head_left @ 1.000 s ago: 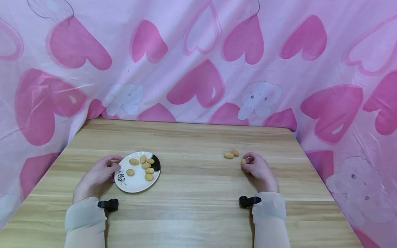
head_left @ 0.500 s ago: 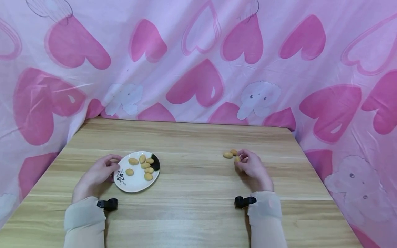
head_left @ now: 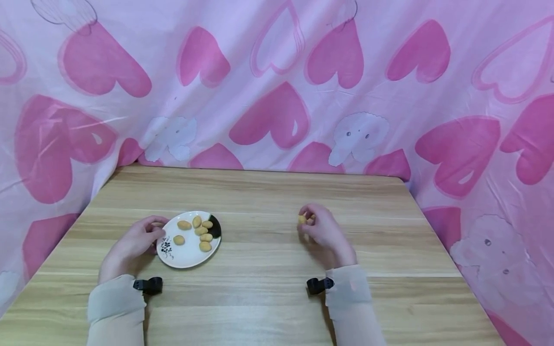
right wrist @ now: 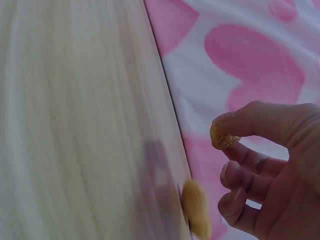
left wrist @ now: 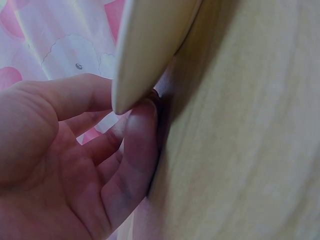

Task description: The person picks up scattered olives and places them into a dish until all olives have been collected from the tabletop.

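L hand (head_left: 134,240) pinches rim of plate (head_left: 188,254), thumb above, fingers beneath. R hand (head_left: 322,230) pinches 1 tan piece (right wrist: 220,139) betw. thumb & index, off table (head_left: 259,288); 2 more pieces (right wrist: 194,201) lie nearby. Step: prob. mid-transfer; next calls for carry L, gentle release on plate.

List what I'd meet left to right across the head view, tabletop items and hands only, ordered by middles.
Left hand, white plate bearing tan pieces, pinched tan piece, right hand. Left out: two loose pieces, largely hidden by that hand there.
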A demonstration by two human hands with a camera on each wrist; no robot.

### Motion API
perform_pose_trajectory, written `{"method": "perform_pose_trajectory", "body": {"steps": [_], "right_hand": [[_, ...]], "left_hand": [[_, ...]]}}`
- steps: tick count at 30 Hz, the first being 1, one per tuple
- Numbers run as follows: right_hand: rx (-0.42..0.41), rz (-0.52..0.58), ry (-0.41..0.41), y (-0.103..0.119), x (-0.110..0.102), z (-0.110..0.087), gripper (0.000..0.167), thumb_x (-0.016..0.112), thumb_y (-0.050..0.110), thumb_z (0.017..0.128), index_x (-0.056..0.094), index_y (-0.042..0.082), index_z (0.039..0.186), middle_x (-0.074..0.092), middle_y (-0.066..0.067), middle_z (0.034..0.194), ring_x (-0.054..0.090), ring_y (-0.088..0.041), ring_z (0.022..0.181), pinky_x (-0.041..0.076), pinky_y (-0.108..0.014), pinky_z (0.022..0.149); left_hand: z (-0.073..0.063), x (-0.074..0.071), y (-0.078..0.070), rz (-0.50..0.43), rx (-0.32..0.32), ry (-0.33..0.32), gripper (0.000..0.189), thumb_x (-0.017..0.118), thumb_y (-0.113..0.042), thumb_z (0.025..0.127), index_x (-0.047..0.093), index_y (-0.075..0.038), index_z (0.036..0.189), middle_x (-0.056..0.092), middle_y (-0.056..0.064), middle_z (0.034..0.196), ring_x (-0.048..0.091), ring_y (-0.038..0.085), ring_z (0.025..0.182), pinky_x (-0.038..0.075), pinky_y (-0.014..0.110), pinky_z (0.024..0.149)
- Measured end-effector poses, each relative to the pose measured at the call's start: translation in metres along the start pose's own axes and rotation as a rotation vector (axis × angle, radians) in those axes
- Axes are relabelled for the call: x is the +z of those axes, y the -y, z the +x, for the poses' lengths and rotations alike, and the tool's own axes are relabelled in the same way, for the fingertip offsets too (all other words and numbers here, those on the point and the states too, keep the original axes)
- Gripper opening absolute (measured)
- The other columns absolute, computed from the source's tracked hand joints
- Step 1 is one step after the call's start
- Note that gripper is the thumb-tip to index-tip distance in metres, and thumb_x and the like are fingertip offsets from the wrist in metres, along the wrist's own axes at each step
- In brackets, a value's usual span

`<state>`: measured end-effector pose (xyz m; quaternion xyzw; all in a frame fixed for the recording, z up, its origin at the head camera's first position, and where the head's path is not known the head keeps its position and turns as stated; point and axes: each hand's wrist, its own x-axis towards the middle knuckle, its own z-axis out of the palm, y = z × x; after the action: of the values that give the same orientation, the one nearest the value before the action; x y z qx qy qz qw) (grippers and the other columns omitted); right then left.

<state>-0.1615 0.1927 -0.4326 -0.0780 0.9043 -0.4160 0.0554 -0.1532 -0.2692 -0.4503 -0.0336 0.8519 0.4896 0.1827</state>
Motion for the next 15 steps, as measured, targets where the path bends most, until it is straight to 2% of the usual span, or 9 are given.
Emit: {"method": "perform_pose_trajectory", "body": {"steps": [7, 12, 15], "right_hand": [[-0.148, -0.139, 0.067, 0.027, 0.031, 0.003, 0.024, 0.070, 0.003, 0.086, 0.062, 0.008, 0.108, 0.059, -0.001, 0.093, 0.056, -0.017, 0.081, 0.050, -0.032, 0.068], [-0.244, -0.209, 0.154, 0.048, 0.053, 0.003, 0.023, 0.068, 0.006, 0.088, 0.062, 0.009, 0.110, 0.058, 0.000, 0.096, 0.056, -0.015, 0.084, 0.049, -0.029, 0.073], [-0.281, -0.217, 0.197, 0.060, 0.062, 0.004, 0.022, 0.068, 0.008, 0.089, 0.063, 0.010, 0.110, 0.056, 0.000, 0.097, 0.055, -0.014, 0.083, 0.048, -0.026, 0.072]], "left_hand": [[0.000, 0.000, 0.002, 0.005, 0.015, 0.002, 0.041, 0.046, -0.008, 0.101, 0.040, 0.003, 0.140, 0.052, 0.020, 0.108, 0.056, 0.026, 0.086, 0.053, 0.035, 0.068], [0.001, -0.002, 0.003, 0.002, -0.011, 0.014, 0.042, 0.045, -0.012, 0.102, 0.039, 0.000, 0.142, 0.051, 0.020, 0.109, 0.055, 0.027, 0.088, 0.052, 0.035, 0.070], [0.003, -0.002, 0.002, -0.001, -0.021, 0.015, 0.043, 0.045, -0.013, 0.102, 0.038, -0.001, 0.142, 0.050, 0.020, 0.110, 0.054, 0.028, 0.089, 0.052, 0.035, 0.071]]}}
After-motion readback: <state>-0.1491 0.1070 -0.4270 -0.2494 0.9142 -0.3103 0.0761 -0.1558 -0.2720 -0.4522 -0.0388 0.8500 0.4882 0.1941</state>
